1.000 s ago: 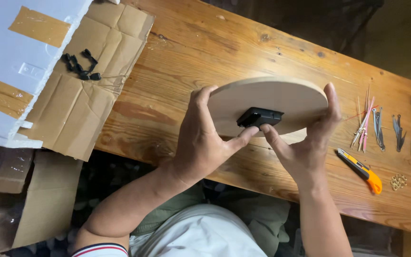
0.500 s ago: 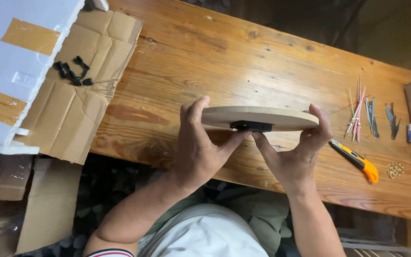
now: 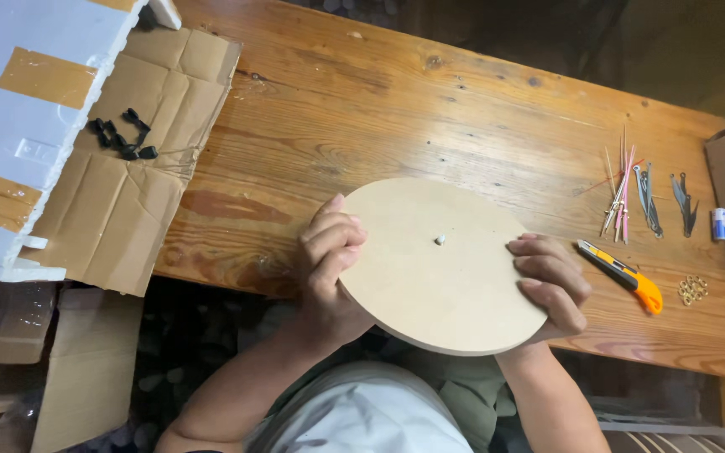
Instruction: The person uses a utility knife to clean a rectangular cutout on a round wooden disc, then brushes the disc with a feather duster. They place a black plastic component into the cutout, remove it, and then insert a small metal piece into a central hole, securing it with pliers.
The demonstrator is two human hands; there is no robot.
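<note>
Both hands grip a round disc [image 3: 442, 268], left hand [image 3: 329, 264] and right hand [image 3: 551, 285] on opposite edges; its flat face points up, over the counter [image 3: 396, 109] edge.

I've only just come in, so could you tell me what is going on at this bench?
A person holds a round wooden disc by its edges, left hand and right hand on opposite sides, flat face up above the wooden table. A small white pin shows at its centre. A utility knife lies to the right.
</note>
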